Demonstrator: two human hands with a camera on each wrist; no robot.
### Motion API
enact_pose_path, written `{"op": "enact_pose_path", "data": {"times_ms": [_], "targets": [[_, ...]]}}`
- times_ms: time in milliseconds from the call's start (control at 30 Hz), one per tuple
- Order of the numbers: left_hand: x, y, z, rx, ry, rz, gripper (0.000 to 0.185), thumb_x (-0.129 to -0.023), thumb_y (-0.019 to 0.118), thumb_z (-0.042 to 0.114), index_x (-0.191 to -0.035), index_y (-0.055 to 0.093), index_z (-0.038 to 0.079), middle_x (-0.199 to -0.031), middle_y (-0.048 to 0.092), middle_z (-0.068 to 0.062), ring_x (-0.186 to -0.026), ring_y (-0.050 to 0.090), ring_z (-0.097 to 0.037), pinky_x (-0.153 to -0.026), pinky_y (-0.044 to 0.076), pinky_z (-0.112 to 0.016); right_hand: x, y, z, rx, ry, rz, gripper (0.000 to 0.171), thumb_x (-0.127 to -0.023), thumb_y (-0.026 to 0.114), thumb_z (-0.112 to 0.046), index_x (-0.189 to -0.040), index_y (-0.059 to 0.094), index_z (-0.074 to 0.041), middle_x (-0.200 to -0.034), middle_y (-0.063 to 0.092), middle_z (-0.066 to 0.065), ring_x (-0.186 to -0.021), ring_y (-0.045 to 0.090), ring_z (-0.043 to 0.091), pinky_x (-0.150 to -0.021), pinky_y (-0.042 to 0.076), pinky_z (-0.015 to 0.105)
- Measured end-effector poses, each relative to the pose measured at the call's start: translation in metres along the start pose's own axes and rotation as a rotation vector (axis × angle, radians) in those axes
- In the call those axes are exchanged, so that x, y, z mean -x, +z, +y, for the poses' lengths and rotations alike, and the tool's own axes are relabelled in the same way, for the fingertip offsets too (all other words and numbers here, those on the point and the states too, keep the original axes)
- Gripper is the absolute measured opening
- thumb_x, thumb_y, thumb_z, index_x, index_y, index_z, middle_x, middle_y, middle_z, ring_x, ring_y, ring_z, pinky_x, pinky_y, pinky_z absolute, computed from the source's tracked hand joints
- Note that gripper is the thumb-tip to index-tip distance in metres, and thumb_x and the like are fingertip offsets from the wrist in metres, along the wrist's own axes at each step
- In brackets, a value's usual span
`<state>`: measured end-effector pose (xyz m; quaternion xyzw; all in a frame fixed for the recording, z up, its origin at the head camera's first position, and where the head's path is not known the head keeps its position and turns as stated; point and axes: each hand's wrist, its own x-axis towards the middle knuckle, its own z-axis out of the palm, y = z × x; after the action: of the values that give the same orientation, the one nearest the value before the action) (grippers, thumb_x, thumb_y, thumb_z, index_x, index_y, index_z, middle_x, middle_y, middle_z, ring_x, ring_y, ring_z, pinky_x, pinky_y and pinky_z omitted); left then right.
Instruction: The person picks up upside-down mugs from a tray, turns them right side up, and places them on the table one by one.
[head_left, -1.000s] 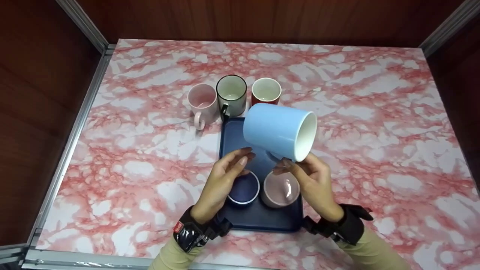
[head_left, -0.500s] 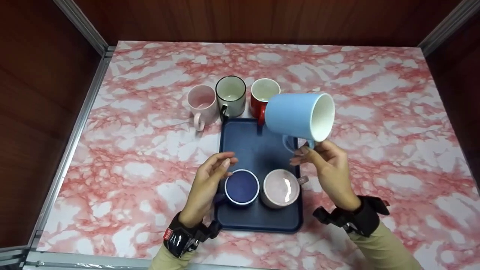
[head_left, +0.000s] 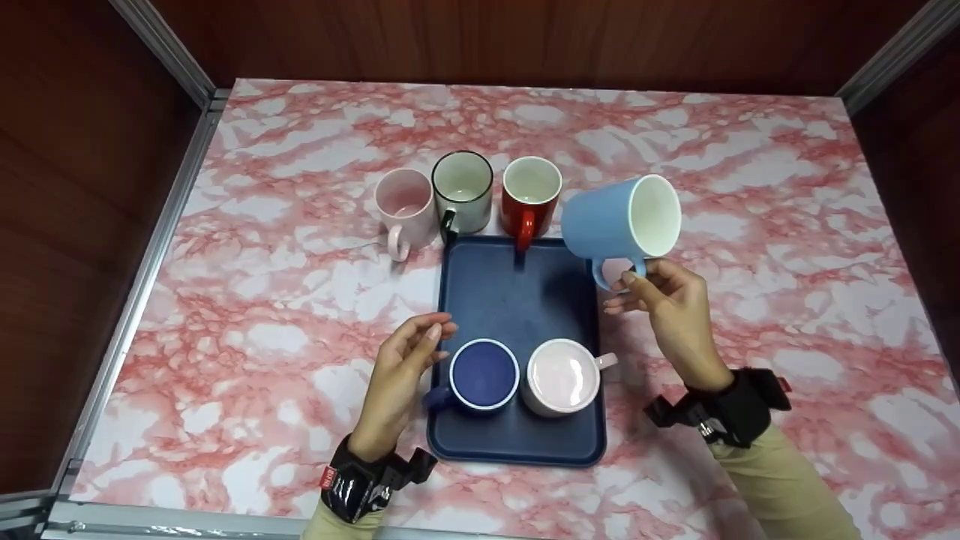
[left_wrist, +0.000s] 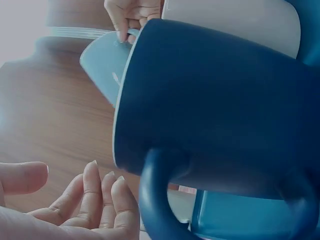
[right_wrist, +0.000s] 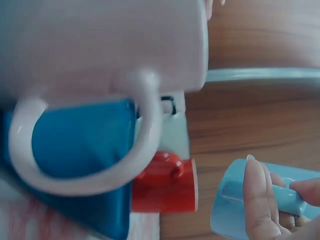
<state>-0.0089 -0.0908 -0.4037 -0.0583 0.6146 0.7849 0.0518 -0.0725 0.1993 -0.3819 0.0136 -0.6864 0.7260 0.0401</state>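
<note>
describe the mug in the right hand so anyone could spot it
Find the dark blue tray on the red-and-white table. Near its far right corner, the right hand holds the light blue mug by its handle. Of all the mugs, it alone is light blue, tipped and held in the air.

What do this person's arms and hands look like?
The left hand and right hand are bare. Khaki sleeves reach black wrist straps with dark protruding mounts. The left strap carries a small red label, its lettering too small to read.
</note>
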Motion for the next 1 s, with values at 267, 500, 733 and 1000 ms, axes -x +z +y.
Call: {"op": "enact_pose_path", "data": {"times_ms": [267, 500, 733, 1000], "targets": [[0.002, -0.003, -0.004, -0.005, -0.02, 0.014, 0.029, -0.094, 0.049, 0.01, -0.113, 0.053, -0.011, -0.107, 0.058, -0.022, -0.104, 0.053, -0.027, -0.084, 0.044, -0.037, -0.026, -0.018, 0.037, -0.113, 0.005, -0.11, 0.017, -0.086, 0.06, -0.004, -0.091, 0.057, 0.013, -0.079, 0.061, 0.022, -0.061, 0.065, 0.027, -0.058, 0.053, 0.037], [0.005, -0.005, -0.009, 0.005, -0.036, 0.032, 0.029, -0.094, 0.049, 0.011, -0.113, 0.053, -0.011, -0.107, 0.058, -0.022, -0.104, 0.053, -0.027, -0.085, 0.043, -0.038, -0.033, -0.003, 0.019, 0.005, 0.095, -0.051, 0.021, -0.088, 0.053, 0.003, -0.095, 0.049, 0.023, -0.073, 0.062, 0.015, -0.056, 0.064, 0.021, -0.055, 0.053, 0.035], [0.008, -0.01, -0.014, 0.033, -0.044, 0.047, 0.03, -0.094, 0.049, 0.011, -0.116, 0.051, -0.01, -0.105, 0.058, -0.017, -0.101, 0.053, -0.023, -0.084, 0.044, -0.035, -0.047, 0.001, 0.025, 0.069, 0.135, -0.027, 0.017, -0.088, 0.05, 0.006, -0.095, 0.05, 0.022, -0.07, 0.061, 0.009, -0.052, 0.063, 0.017, -0.052, 0.053, 0.032], [0.011, -0.015, -0.018, 0.043, -0.053, 0.072, 0.032, -0.094, 0.049, 0.012, -0.118, 0.049, -0.009, -0.106, 0.057, -0.019, -0.102, 0.053, -0.024, -0.088, 0.042, -0.041, -0.059, 0.005, 0.034, 0.098, 0.166, -0.026, 0.016, -0.089, 0.05, 0.005, -0.092, 0.049, 0.021, -0.068, 0.06, 0.011, -0.05, 0.062, 0.015, -0.05, 0.052, 0.029]]}}
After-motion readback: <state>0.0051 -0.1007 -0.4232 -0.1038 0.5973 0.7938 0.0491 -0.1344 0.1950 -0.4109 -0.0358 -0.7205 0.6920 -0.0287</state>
